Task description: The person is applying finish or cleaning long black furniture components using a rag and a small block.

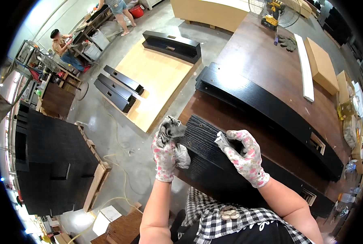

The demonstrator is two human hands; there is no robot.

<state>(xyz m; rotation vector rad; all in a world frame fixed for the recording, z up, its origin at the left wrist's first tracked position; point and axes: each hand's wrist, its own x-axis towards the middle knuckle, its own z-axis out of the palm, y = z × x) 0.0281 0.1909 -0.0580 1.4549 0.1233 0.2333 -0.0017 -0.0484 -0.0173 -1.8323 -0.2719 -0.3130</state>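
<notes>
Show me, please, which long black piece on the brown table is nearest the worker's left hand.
The near black piece, whose wood-grained end lies beside the left hand; the far black piece lies beyond a strip of brown table.

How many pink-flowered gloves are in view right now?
2: one on the left hand, which holds a crumpled grey cloth, one on the right hand, over the black board. Others may be hidden.
</notes>
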